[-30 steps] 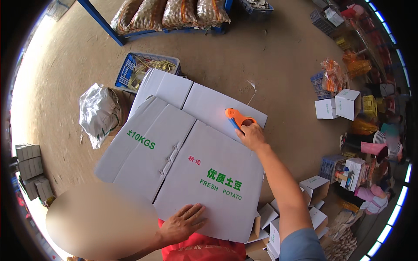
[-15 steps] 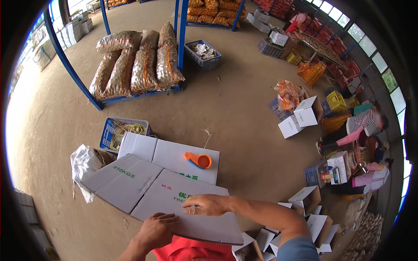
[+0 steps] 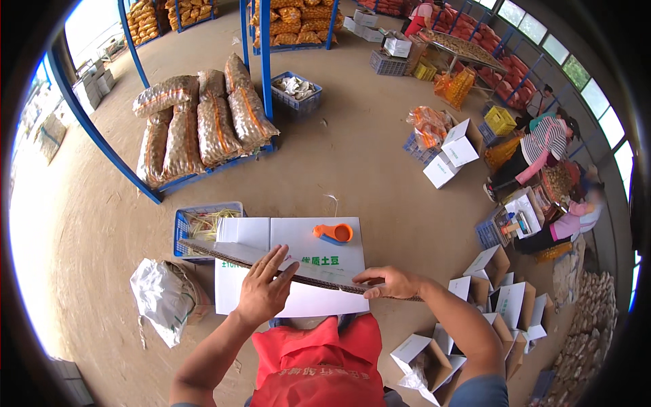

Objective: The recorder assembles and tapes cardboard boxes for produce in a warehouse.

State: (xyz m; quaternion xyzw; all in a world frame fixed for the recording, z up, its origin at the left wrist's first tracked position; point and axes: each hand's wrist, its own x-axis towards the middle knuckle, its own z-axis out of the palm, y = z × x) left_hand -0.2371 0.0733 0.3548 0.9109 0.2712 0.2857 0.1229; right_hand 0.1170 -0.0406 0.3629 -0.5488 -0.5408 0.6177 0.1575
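Note:
A folded-flat white cardboard box [image 3: 234,255] stands tilted nearly edge-on before me, its brown corrugated edge facing up. My left hand [image 3: 264,286] is open, fingers stretched and spread against this cardboard. At its right part, my right hand [image 3: 393,282] grips the edge between thumb and fingers. Below and beyond it lies more white cardboard [image 3: 295,234] with green print. On that surface rests an orange tape dispenser-like tool [image 3: 333,233] with a round opening and a blue-grey side. My red apron [image 3: 319,363] shows underneath.
A blue crate [image 3: 182,227] with straw-like strips and a white sack [image 3: 163,298] stand at left. Several open white boxes [image 3: 512,302] lie at lower right. Filled mesh sacks [image 3: 217,125] sit on a blue rack. Co-workers [image 3: 542,146] are at the far right.
The flattened box has gone from lying flat to tilted nearly edge-on. My left hand has spread its fingers; my right hand has moved right to the box's edge. The view has shifted.

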